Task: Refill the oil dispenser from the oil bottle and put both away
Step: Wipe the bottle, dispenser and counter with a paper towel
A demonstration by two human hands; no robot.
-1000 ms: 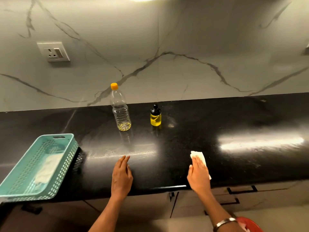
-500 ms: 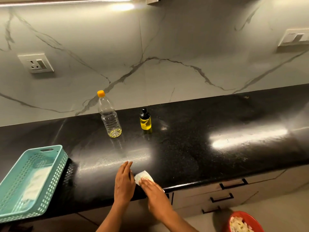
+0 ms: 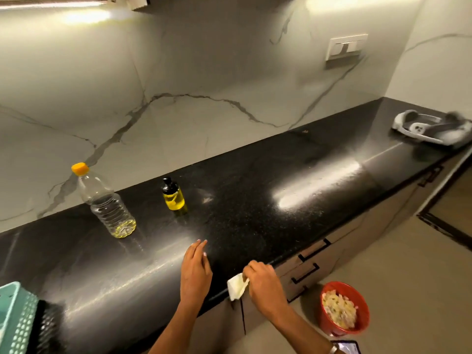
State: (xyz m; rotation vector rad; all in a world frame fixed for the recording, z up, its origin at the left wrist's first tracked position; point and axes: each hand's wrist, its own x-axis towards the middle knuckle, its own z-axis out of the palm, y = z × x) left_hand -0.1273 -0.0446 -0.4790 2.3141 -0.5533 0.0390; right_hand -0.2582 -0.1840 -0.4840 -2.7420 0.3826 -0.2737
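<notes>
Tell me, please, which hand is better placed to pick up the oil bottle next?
Probably the left hand. It rests flat and free on the counter, nearer the oil bottle. The right hand pinches a white tissue at the counter's edge.

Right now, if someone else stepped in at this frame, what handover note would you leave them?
Left hand: flat on the countertop near its front edge, fingers straight, holding nothing.
Right hand: pinching a white tissue at the counter's front edge.
Oil bottle: upright by the backsplash, orange cap on, only a little oil at the bottom.
Oil dispenser: upright to the bottle's right, apart from it, black top on, largely full of yellow oil.
Done: refill looks complete, both closed.
Left: get rid of the tissue, perhaps into the red bin on the floor, then put both away. A teal basket sits at far left.
</notes>
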